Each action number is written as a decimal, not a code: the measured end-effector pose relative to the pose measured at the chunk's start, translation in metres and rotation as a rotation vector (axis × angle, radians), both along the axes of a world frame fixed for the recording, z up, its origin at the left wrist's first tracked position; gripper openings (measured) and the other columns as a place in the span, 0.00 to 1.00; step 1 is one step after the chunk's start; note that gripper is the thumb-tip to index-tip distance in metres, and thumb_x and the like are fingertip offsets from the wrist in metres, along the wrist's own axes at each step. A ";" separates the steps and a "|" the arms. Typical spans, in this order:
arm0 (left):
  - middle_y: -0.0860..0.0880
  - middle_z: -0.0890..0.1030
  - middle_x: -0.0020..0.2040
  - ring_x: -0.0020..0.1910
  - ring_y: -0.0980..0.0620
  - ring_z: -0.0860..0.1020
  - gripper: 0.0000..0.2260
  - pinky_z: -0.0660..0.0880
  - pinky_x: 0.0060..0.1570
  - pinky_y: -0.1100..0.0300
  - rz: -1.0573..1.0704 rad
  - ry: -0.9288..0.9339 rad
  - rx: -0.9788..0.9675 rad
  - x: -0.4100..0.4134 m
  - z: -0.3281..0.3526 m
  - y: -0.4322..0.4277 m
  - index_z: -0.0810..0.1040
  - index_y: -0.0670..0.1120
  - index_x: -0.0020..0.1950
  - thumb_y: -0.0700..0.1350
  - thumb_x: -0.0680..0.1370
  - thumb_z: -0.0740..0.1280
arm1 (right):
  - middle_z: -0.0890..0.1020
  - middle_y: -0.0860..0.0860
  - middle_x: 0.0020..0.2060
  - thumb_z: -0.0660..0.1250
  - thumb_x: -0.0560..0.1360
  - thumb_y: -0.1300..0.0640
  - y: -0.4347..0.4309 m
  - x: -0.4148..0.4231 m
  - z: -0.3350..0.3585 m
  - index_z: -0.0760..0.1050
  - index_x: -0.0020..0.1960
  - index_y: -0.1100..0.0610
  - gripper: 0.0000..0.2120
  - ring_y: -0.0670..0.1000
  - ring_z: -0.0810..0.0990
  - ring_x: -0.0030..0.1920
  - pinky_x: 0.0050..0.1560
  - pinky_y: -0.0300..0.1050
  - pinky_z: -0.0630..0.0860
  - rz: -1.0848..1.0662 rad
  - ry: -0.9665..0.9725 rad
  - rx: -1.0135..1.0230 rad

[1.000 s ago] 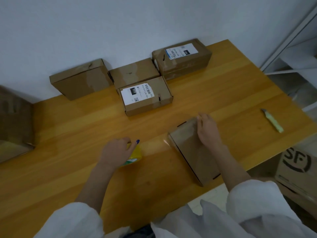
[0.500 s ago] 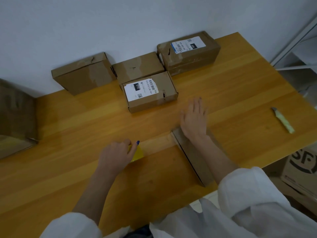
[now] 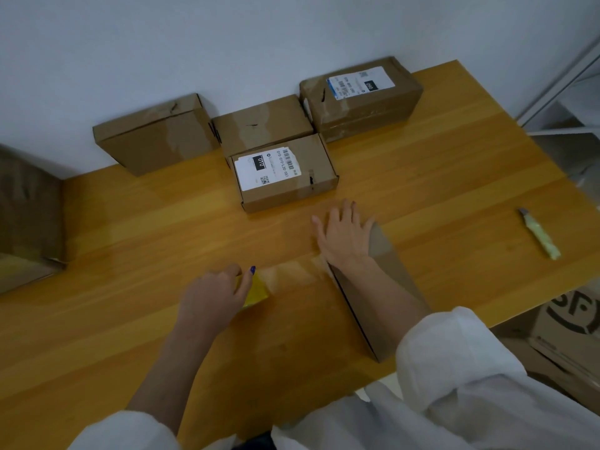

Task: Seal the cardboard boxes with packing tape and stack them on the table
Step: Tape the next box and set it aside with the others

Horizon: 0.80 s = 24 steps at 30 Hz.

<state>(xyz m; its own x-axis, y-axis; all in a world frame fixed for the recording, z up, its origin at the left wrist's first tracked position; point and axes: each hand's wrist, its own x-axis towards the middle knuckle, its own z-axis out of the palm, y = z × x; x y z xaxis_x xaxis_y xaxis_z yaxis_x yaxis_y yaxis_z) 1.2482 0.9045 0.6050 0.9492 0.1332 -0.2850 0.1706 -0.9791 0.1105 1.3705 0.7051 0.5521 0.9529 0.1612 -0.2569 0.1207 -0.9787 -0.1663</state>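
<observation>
Pressing right grip (image 3: 344, 235) flat, fingers straight, on box (image 3: 381, 243), left grip (image 3: 211, 293) clutching tape roll (image 3: 256, 292)

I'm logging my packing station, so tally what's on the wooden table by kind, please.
Cardboard boxes: 6, counting the large one cut off at the left edge
Yellow tape roll: 1
Utility knife: 1
Total: 8

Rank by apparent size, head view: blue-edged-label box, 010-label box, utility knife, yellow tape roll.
1. Blue-edged-label box, somewhat the largest.
2. 010-label box.
3. Utility knife.
Yellow tape roll: unranked against the knife, because the left hand covers most of it.
</observation>
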 end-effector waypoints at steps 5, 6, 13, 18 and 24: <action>0.48 0.72 0.26 0.23 0.49 0.70 0.19 0.61 0.22 0.61 0.049 -0.018 -0.041 -0.002 -0.002 0.005 0.78 0.45 0.54 0.55 0.81 0.53 | 0.52 0.60 0.77 0.40 0.82 0.41 -0.021 0.014 0.006 0.58 0.75 0.55 0.29 0.60 0.47 0.77 0.71 0.68 0.49 0.011 -0.125 -0.035; 0.47 0.73 0.26 0.23 0.49 0.69 0.19 0.60 0.22 0.61 0.056 -0.020 -0.039 -0.002 -0.002 0.005 0.78 0.45 0.54 0.55 0.81 0.53 | 0.52 0.60 0.77 0.40 0.82 0.41 -0.026 0.015 0.003 0.59 0.75 0.56 0.29 0.60 0.47 0.77 0.71 0.68 0.49 -0.017 -0.104 -0.033; 0.48 0.73 0.27 0.24 0.50 0.70 0.18 0.61 0.21 0.60 0.088 0.000 -0.045 -0.001 -0.001 0.003 0.77 0.46 0.56 0.55 0.81 0.53 | 0.64 0.56 0.74 0.42 0.81 0.40 -0.034 0.016 -0.006 0.61 0.74 0.56 0.30 0.57 0.61 0.74 0.70 0.55 0.60 -0.068 -0.092 0.219; 0.48 0.73 0.27 0.23 0.51 0.69 0.19 0.60 0.21 0.61 0.081 -0.002 -0.036 0.002 -0.002 0.001 0.77 0.46 0.56 0.55 0.82 0.52 | 0.72 0.55 0.66 0.47 0.83 0.46 -0.039 0.015 -0.006 0.69 0.68 0.57 0.23 0.56 0.70 0.65 0.61 0.51 0.68 -0.063 -0.117 0.319; 0.48 0.73 0.29 0.27 0.48 0.72 0.19 0.61 0.23 0.61 0.083 0.004 -0.036 0.004 -0.003 0.003 0.77 0.47 0.56 0.57 0.81 0.52 | 0.72 0.54 0.66 0.49 0.81 0.43 -0.037 0.000 0.017 0.73 0.63 0.56 0.23 0.57 0.67 0.67 0.66 0.60 0.61 0.073 -0.121 0.206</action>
<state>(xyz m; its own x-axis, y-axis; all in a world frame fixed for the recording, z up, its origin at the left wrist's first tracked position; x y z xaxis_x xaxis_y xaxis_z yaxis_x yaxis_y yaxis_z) 1.2521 0.9072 0.6015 0.9341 0.2008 -0.2952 0.2513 -0.9571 0.1444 1.3703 0.6679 0.5688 0.9587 0.2677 -0.0964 0.2208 -0.9137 -0.3412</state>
